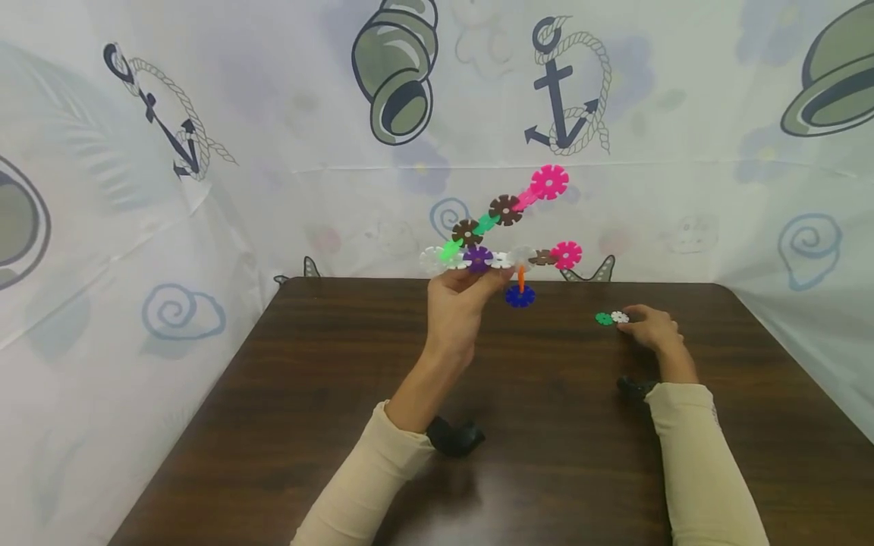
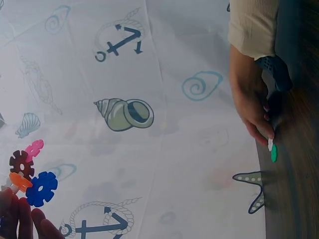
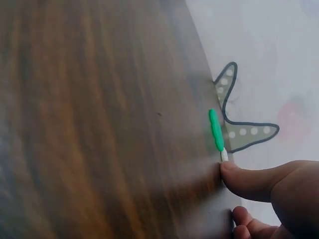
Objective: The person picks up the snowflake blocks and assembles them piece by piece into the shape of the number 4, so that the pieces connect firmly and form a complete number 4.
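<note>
My left hand (image 1: pixel 456 315) grips a chain of joined plastic snowflake discs (image 1: pixel 478 258) and holds it up above the far part of the table. Two branches reach to the right, each tipped with a pink disc (image 1: pixel 549 182). An orange disc seen edge-on (image 1: pixel 522 279) hangs below, with a blue disc (image 2: pixel 42 189) under it. Over at the right, my right hand (image 1: pixel 652 327) pinches a white disc (image 1: pixel 620 317) between thumb and fingers. A green disc (image 3: pixel 216 130) is joined to that white one and points left, away from the hand.
A dark brown wooden table (image 1: pixel 546 440) spreads beneath both arms. Behind it hangs a pale cloth (image 1: pixel 328 197) printed with anchors, shells and starfish. Black wrist-worn devices (image 1: pixel 456 437) sit under the cream sleeves.
</note>
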`<act>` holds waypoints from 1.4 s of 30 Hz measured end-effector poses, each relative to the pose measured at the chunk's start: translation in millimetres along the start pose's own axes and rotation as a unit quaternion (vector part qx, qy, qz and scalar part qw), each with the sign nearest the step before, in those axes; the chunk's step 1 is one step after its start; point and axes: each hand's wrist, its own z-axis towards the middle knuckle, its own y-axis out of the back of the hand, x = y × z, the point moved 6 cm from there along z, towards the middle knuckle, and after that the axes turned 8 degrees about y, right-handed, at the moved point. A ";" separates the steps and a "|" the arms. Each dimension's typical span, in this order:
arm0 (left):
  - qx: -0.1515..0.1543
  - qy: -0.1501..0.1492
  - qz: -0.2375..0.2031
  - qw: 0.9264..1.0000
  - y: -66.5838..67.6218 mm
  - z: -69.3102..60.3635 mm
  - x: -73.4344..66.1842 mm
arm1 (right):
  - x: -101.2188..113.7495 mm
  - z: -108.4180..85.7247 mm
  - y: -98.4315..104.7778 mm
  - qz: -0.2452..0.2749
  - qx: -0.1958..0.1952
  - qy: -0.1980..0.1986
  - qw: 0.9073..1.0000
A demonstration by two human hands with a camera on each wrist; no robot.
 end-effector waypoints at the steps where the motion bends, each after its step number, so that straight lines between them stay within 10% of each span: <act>1: 0.000 0.000 -0.001 1.000 -0.1 -0.4 0.0 | 0.3 -0.6 -1.0 0.002 -0.003 0.001 1.000; 20: 0.028 0.005 0.002 1.000 -7.4 -3.4 6.3 | 29.7 -23.2 -6.3 0.072 -0.028 0.044 0.996; 42: 0.026 0.031 0.015 0.999 -9.7 -8.3 11.1 | 151.1 -86.9 57.3 0.081 -0.061 0.159 0.982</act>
